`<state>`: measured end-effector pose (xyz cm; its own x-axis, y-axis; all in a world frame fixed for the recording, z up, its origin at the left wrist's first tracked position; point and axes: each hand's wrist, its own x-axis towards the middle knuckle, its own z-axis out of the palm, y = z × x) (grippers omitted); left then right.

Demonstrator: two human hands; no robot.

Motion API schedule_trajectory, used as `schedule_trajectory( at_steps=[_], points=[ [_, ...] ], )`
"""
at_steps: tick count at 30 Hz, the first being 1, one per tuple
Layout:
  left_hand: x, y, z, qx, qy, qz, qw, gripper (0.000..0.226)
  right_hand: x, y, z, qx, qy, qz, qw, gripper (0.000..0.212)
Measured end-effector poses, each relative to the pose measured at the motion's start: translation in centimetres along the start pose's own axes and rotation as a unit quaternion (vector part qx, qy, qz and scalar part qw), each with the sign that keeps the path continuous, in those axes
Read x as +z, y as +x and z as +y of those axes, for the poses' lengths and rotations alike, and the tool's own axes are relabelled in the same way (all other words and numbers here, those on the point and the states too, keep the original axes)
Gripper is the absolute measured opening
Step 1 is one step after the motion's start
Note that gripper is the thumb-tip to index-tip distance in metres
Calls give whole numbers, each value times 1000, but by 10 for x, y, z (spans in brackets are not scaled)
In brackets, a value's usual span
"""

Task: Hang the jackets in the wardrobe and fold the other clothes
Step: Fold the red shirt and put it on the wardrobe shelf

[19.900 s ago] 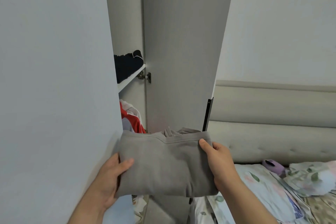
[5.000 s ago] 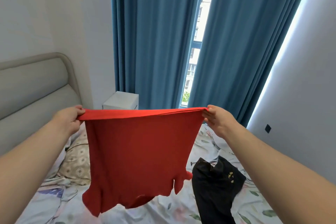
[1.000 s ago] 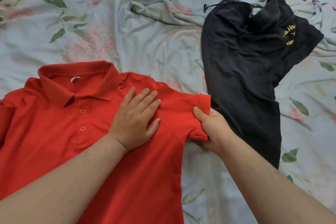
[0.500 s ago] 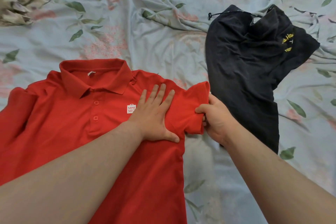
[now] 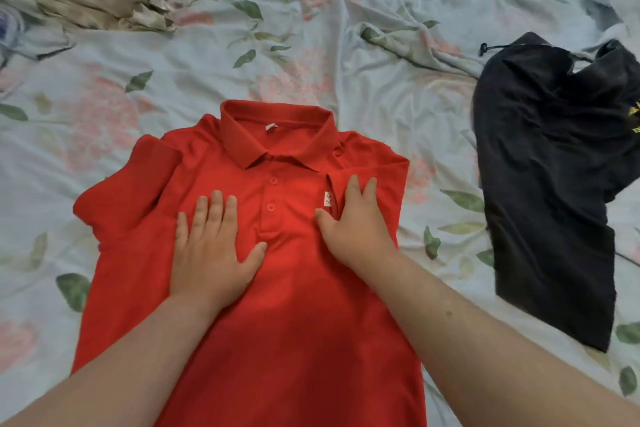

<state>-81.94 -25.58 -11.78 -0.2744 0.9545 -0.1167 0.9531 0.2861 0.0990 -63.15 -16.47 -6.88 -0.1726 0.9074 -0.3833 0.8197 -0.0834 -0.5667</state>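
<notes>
Red polo shirt (image 5: 277, 288), white chest label (image 5: 328, 199) half covered, unreadable, left hand (image 5: 211, 250) and right hand (image 5: 353, 229) flat on its chest, fingers straight, black garment (image 5: 547, 184) to its right

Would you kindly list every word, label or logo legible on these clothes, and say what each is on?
"M" over "S": all that shows of the white chest label on the red polo shirt; the folded sleeve under the right hand hides the rest.
Yellow print on the black garment: cut off at the picture's edge, unreadable.
White neck tag: too small to read.
</notes>
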Motion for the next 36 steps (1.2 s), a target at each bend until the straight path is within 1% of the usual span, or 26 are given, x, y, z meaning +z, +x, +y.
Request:
schedule_trajectory(
  at_steps=[2, 4, 6, 9, 10, 11, 12, 13, 14, 15, 16, 17, 18, 20, 21, 22, 23, 25, 27, 30, 32, 33, 34, 36],
  points=[
    [9, 0, -3, 9, 6, 4, 1000, 97, 12, -5, 6, -54, -68, 41, 995, 77],
    [14, 1, -3, 10, -1, 18, 1000, 94, 23, -8, 11, -86, -150, 55, 983, 71],
    [16, 2, -6, 12, -11, 24, 1000, 93, 31, -9, 12, -80, -205, 35, 975, 70],
    [15, 0, -9, 20, -55, 23, 998, 91, 34, -7, -3, -38, -229, 25, 972, 75],
    [13, 0, -13, 21, -88, 25, 996, 90, 37, -8, -14, -34, -219, 44, 974, 76],
    [10, 0, -14, 20, -136, 27, 990, 87, 40, -9, -22, -54, -196, 78, 976, 74],
    [8, -1, -14, 18, -193, 33, 981, 83, 44, -11, -32, -97, -181, 107, 973, 70],
    [5, -1, -18, 9, -258, 42, 965, 78, 53, -10, -45, -148, -180, 117, 966, 65],
    [1, -2, -20, -9, -325, 48, 945, 72, 61, -8, -57, -203, -186, 110, 955, 61],
    [-4, -1, -26, -33, -379, 56, 923, 70, 73, -2, -72, -246, -186, 82, 948, 59],
    [-9, 0, -31, -49, -411, 68, 908, 68, 84, 4, -84, -268, -179, 66, 944, 58],
    [-15, 2, -38, -52, -407, 94, 907, 67, 94, 12, -94, -270, -171, 61, 946, 59],
    [-18, 6, -49, -43, -366, 130, 920, 65, 107, 19, -102, -258, -172, 54, 949, 61],
    [-23, 17, -75, -32, -257, 191, 947, 62, 127, 28, -105, -232, -225, 55, 945, 64],
    [-27, 25, -88, -44, -219, 201, 954, 61, 134, 30, -102, -223, -253, 62, 939, 66],
    [-31, 34, -100, -70, -199, 195, 958, 61, 137, 32, -100, -218, -272, 73, 934, 67],
    [-34, 43, -113, -109, -196, 172, 959, 61, 139, 34, -100, -212, -283, 76, 932, 68],
    [-39, 61, -128, -170, -223, 109, 954, 60, 139, 36, -102, -202, -293, 74, 932, 68],
    [-42, 75, -134, -192, -269, 57, 942, 54, 140, 36, -102, -191, -297, 72, 933, 67],
    [-51, 99, -142, -235, -366, -23, 900, 45, 141, 37, -104, -191, -302, 73, 931, 67],
    [-55, 109, -147, -234, -418, -79, 874, 32, 141, 37, -103, -190, -305, 73, 930, 67],
    [-56, 113, -149, -224, -428, -93, 870, 27, 140, 38, -104, -189, -307, 73, 930, 67],
    [-57, 115, -152, -216, -423, -92, 875, 24, 141, 38, -103, -189, -307, 74, 930, 67],
    [-58, 116, -162, -232, -394, -41, 888, 20, 141, 39, -103, -190, -307, 77, 929, 66]
  ],
)
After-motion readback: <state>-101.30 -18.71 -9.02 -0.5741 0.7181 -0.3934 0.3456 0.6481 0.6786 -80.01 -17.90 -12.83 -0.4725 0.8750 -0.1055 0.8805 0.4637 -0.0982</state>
